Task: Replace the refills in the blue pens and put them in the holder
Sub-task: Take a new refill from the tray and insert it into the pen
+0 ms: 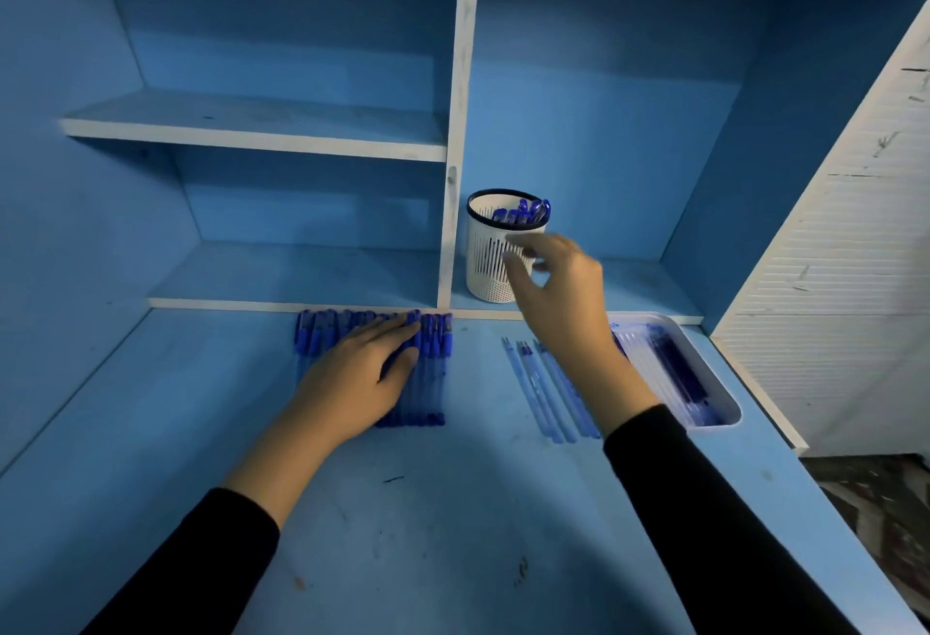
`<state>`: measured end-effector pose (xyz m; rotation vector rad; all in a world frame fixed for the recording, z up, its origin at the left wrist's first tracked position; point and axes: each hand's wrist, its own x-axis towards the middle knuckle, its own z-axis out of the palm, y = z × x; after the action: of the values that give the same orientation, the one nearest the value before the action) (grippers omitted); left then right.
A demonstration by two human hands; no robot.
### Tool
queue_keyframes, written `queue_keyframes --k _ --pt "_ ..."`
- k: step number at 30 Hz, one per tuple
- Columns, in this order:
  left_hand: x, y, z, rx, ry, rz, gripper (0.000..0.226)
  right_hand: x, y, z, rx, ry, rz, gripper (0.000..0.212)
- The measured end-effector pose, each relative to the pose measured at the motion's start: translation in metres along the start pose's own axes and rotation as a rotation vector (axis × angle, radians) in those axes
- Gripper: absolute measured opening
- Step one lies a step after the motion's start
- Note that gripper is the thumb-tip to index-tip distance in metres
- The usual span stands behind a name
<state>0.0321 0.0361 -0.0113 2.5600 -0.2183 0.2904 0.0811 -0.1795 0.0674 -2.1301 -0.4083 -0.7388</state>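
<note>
A row of several blue pens (pixel 428 362) lies side by side on the blue desk, caps toward the shelf. My left hand (pixel 360 372) rests flat on this row with fingers straight. A white slotted holder (pixel 485 257) with a dark rim stands on the low shelf and has several blue pens (pixel 526 211) in it. My right hand (pixel 558 287) hovers in front of the holder, fingers loosely spread, holding nothing. Several loose refills (pixel 548 393) lie on the desk under my right wrist. A white tray (pixel 724 413) at the right holds more refills (pixel 674 367).
The blue desk (pixel 453 534) ends at a raised shelf edge (pixel 226 305). A white divider (pixel 455 131) splits the shelf unit, with one upper shelf (pixel 251 126) on the left. A white ribbed panel (pixel 845 282) bounds the right side.
</note>
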Motion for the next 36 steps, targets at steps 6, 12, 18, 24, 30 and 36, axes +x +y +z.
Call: queue_keyframes --k 6,12,18,24,30,36 --pt "-0.027 0.001 -0.001 0.105 -0.046 0.043 0.068 -0.057 0.001 0.019 0.005 -0.455 0.354 0.032" --pt "-0.037 -0.002 0.003 0.217 -0.048 0.102 0.073 -0.075 -0.001 0.035 0.028 -0.488 0.289 0.027" --pt "-0.037 0.000 0.005 0.198 -0.092 0.069 0.078 -0.077 0.003 0.036 -0.004 -0.549 0.196 0.026" --pt "-0.037 0.002 0.004 0.183 -0.088 0.062 0.078 -0.075 0.003 0.033 -0.024 -0.495 0.222 0.014" --pt "-0.037 0.001 0.004 0.182 -0.081 0.073 0.077 -0.072 -0.002 0.032 -0.078 -0.499 0.244 0.012" --pt "-0.037 0.002 0.002 0.234 -0.038 0.094 0.071 -0.073 -0.006 0.025 -0.102 -0.513 0.321 0.020"
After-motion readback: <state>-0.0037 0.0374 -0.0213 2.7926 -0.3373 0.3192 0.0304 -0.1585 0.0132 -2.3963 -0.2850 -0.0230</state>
